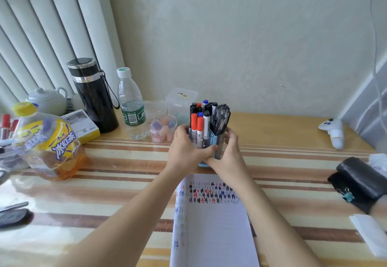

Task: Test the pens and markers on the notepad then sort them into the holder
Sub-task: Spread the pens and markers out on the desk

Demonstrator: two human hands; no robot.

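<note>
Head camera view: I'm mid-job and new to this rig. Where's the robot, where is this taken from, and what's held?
There is no robot. This one picture comes from a camera worn on a person's head, looking down at the table. The grips are bare hands: the left grip and the right grip both clasp the pen holder, full of markers and pens. Nearer the person lies the notepad with test marks. To the left stand an iced tea bottle, a black flask and a water bottle.
</note>
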